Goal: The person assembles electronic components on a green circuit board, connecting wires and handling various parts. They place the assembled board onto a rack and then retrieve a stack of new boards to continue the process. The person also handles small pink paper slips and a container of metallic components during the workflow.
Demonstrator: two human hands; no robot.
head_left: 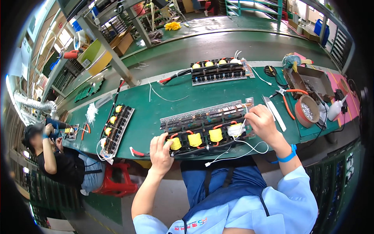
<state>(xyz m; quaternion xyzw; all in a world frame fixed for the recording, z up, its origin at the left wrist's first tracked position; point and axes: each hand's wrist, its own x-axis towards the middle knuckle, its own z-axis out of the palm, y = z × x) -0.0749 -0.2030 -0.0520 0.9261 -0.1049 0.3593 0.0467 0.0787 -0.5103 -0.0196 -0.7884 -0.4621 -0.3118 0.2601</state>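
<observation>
Left hand [161, 150] lies flat and loose, fingers spread at the near left end of the circuit board [206, 121] by a yellow coil [175, 143], gripping nothing; right hand [261, 121] pinches the white wire [249, 146] near the board's right end; I'd judge it best to brace the board on the green bench [156, 105] and guide the wire slowly, clear of the coils; farther back sit pliers [286, 99] and a second board [218, 70].

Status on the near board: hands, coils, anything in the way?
Left hand rests on the end yellow coil. Right hand pinches white wire at circuit board. Loose wire trails off the bench edge.
</observation>
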